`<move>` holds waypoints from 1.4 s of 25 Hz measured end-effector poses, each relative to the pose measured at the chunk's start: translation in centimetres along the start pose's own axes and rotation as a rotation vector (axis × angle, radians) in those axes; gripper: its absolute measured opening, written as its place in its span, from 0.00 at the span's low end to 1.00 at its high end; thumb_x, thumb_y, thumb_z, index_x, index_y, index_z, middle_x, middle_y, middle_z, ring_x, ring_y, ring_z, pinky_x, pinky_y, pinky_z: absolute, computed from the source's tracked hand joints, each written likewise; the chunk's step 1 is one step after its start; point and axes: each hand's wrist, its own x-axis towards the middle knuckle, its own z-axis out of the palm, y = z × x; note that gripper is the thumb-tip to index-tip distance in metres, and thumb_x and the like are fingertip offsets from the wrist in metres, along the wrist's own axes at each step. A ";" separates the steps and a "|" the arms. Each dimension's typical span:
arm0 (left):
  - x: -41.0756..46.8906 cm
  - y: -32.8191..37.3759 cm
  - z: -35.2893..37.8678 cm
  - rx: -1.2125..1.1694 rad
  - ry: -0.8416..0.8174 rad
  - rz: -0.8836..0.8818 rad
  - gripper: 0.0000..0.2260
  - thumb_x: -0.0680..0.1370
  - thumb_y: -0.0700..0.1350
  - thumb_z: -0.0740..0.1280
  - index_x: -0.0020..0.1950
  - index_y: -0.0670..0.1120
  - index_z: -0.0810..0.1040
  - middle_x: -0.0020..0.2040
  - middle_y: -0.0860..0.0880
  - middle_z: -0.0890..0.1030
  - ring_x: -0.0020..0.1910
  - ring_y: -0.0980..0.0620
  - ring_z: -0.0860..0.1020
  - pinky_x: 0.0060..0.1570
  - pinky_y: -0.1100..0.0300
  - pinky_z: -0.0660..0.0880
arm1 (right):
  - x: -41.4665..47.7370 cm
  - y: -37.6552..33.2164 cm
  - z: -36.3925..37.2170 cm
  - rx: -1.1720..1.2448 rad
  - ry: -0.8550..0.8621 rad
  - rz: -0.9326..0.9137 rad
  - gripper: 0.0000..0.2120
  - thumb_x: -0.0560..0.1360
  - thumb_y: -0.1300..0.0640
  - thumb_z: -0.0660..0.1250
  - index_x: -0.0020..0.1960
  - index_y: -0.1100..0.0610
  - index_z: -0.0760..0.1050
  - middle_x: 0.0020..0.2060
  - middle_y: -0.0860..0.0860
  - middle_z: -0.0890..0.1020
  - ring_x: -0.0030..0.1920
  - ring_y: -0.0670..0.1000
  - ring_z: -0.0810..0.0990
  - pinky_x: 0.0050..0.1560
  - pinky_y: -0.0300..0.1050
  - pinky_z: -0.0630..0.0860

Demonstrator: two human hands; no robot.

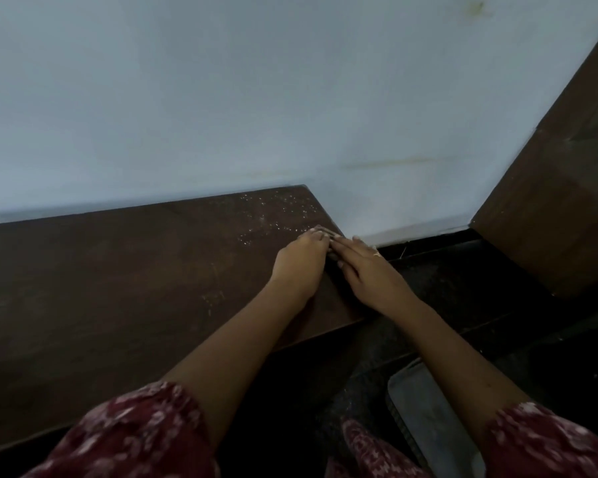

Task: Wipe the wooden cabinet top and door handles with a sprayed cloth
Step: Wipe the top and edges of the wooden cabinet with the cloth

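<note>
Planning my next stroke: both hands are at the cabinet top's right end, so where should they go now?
Probably sweep up over the white specks on the dark wooden cabinet top; both the left hand and right hand sit just below them.

I can find no readable text, label, brand, number or sign anywhere in my view.
</note>
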 end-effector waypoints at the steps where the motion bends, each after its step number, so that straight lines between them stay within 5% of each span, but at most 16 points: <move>1: 0.8 -0.5 -0.1 0.016 0.004 -0.014 0.19 0.81 0.39 0.55 0.72 0.46 0.66 0.75 0.48 0.65 0.70 0.46 0.70 0.63 0.53 0.71 | 1.1 -0.1 0.3 0.002 -0.004 0.017 0.22 0.79 0.59 0.55 0.72 0.54 0.61 0.73 0.52 0.64 0.74 0.57 0.60 0.75 0.51 0.55; 8: 1.8 -9.0 -2.7 0.117 0.033 -0.221 0.18 0.80 0.38 0.55 0.69 0.47 0.70 0.69 0.44 0.73 0.63 0.41 0.75 0.58 0.48 0.74 | 8.5 -7.8 3.9 -0.002 -0.014 -0.035 0.22 0.79 0.58 0.54 0.72 0.55 0.60 0.74 0.52 0.63 0.74 0.57 0.59 0.73 0.52 0.54; 14: -3.6 -14.3 -4.6 0.252 -0.014 -0.259 0.17 0.78 0.42 0.61 0.66 0.54 0.73 0.62 0.45 0.79 0.56 0.44 0.80 0.54 0.51 0.79 | 5.5 -13.5 5.9 -0.004 -0.027 -0.226 0.23 0.78 0.56 0.55 0.73 0.56 0.59 0.74 0.54 0.63 0.74 0.59 0.59 0.73 0.55 0.55; 20: -2.8 -9.5 -3.0 0.188 -0.032 -0.088 0.19 0.77 0.40 0.58 0.66 0.52 0.73 0.65 0.47 0.78 0.63 0.45 0.77 0.61 0.51 0.75 | 1.9 -8.0 3.2 -0.050 -0.055 -0.226 0.24 0.78 0.55 0.55 0.73 0.55 0.58 0.74 0.52 0.64 0.74 0.56 0.60 0.73 0.53 0.60; 23: 0.0 -5.4 -1.2 0.050 -0.010 0.004 0.20 0.79 0.37 0.56 0.71 0.47 0.69 0.72 0.47 0.70 0.72 0.47 0.67 0.70 0.53 0.67 | 1.5 -3.8 1.7 -0.075 -0.012 -0.120 0.24 0.78 0.55 0.55 0.73 0.55 0.58 0.74 0.53 0.64 0.74 0.56 0.59 0.74 0.49 0.56; 28: 5.8 -2.9 -0.1 0.069 -0.004 0.048 0.21 0.81 0.36 0.53 0.75 0.42 0.61 0.76 0.45 0.62 0.76 0.49 0.60 0.72 0.57 0.61 | 5.1 0.0 1.0 -0.045 0.015 -0.001 0.23 0.79 0.59 0.54 0.74 0.55 0.58 0.74 0.52 0.62 0.75 0.53 0.58 0.74 0.40 0.48; 35: 11.6 -6.9 -0.2 0.125 0.064 -0.009 0.19 0.81 0.36 0.55 0.72 0.42 0.65 0.73 0.45 0.67 0.72 0.47 0.67 0.68 0.55 0.66 | 13.7 0.3 2.2 -0.005 0.056 -0.002 0.23 0.78 0.63 0.54 0.72 0.55 0.61 0.73 0.52 0.66 0.72 0.52 0.63 0.73 0.45 0.56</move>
